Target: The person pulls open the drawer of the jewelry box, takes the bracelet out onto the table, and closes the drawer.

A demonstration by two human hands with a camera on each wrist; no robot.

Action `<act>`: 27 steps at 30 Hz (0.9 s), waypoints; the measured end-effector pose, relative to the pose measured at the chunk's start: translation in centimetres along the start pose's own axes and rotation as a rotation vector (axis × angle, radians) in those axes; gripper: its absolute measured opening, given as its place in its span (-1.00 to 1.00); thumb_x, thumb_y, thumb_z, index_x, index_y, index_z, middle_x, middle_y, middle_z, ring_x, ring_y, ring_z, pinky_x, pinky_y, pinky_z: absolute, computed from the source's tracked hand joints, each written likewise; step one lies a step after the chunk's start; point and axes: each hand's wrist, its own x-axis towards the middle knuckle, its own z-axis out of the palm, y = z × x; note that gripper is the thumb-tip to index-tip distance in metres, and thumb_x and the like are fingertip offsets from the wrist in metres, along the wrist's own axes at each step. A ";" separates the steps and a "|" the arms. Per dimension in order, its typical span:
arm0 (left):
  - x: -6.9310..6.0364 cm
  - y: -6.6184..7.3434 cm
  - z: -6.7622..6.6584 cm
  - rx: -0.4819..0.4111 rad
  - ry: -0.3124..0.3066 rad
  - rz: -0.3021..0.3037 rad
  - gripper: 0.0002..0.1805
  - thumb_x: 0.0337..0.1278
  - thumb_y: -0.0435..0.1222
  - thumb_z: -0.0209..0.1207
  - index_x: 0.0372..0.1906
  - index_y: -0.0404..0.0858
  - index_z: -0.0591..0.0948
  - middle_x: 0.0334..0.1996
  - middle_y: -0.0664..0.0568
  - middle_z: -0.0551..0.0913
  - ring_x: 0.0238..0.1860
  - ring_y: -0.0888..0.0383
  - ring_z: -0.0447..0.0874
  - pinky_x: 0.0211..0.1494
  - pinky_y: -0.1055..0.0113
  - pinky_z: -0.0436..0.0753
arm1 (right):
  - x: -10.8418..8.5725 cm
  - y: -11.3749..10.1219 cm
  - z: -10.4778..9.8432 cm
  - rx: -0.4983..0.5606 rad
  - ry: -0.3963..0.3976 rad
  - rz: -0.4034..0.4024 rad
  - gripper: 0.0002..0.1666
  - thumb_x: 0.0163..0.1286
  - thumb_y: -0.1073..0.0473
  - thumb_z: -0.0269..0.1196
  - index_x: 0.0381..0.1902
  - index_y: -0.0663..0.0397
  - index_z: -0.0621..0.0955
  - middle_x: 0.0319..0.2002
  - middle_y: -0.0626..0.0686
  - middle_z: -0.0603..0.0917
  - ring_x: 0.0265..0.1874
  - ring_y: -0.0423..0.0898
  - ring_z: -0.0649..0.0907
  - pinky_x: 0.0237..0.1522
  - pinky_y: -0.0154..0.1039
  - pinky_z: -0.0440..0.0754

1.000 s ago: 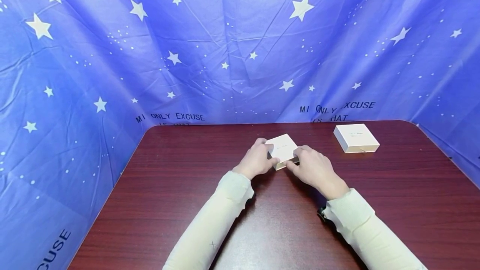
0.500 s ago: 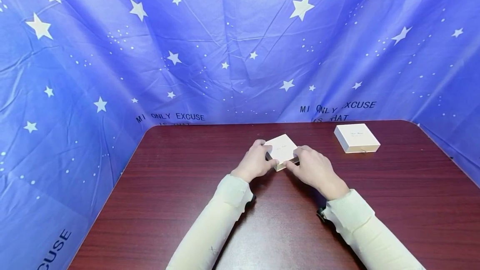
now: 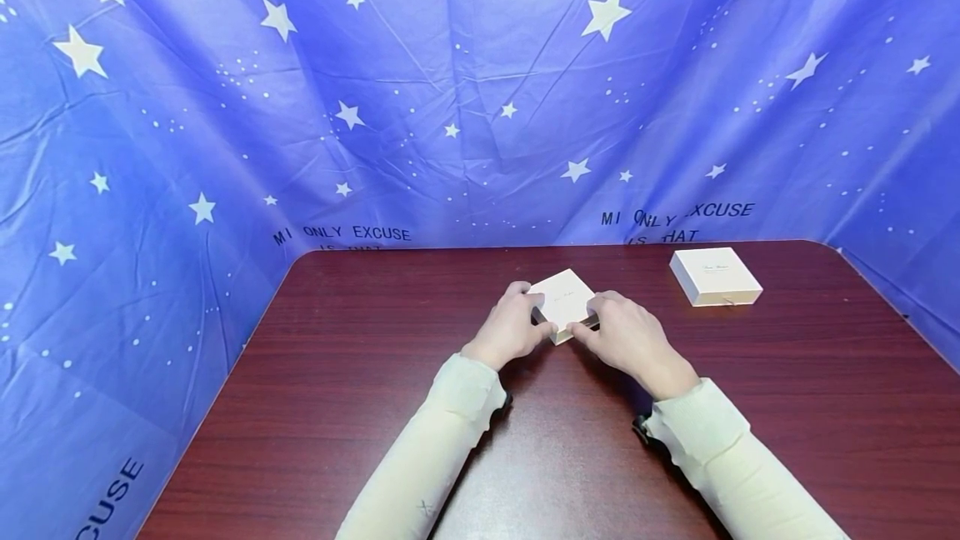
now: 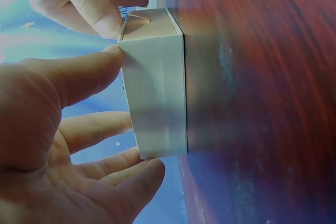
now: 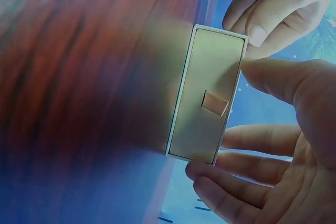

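Observation:
A small white gift box (image 3: 562,300) with faint lettering on its lid sits on the table, turned with a corner toward me. My left hand (image 3: 508,325) holds its left side, thumb at the near corner and fingers further back. On the right side my right hand (image 3: 628,338) holds it likewise. Both thumbs nearly meet at the near corner. In the right wrist view, a short pull tab (image 5: 214,103) stands out from the box's framed end face (image 5: 207,66). The left wrist view shows a plain side wall (image 4: 155,93) between thumb and fingertips.
A second white box (image 3: 716,276) of like look, with a small tab at its front, stands at the back right of the dark red wooden table (image 3: 360,407). Behind the table hangs a blue curtain (image 3: 420,90) with white stars.
The held box has turned slightly and shifted a little toward me. My left hand has edged slightly back and left with it; the right hand stays almost where it was.

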 end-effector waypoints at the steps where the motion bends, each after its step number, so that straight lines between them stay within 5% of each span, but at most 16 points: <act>1: 0.0 0.0 0.0 0.002 0.002 0.001 -0.47 0.13 -0.07 0.29 0.18 -0.20 0.56 0.26 -0.14 0.36 0.13 -0.05 0.51 0.18 0.19 0.46 | 0.0 0.0 0.0 0.002 0.002 -0.003 -0.54 0.12 -0.11 0.36 -0.31 0.21 0.63 -0.27 0.13 0.62 -0.43 0.11 0.60 -0.44 0.09 0.51; 27: -0.8 -0.4 0.3 0.085 0.030 0.055 -0.50 0.10 -0.05 0.31 0.10 -0.21 0.59 0.17 -0.13 0.40 -0.07 0.01 0.59 0.03 0.23 0.55 | 0.0 -0.7 0.1 0.023 0.006 -0.029 -0.56 0.04 -0.09 0.42 -0.43 0.18 0.60 -0.35 0.12 0.60 -0.48 0.05 0.56 -0.48 0.03 0.48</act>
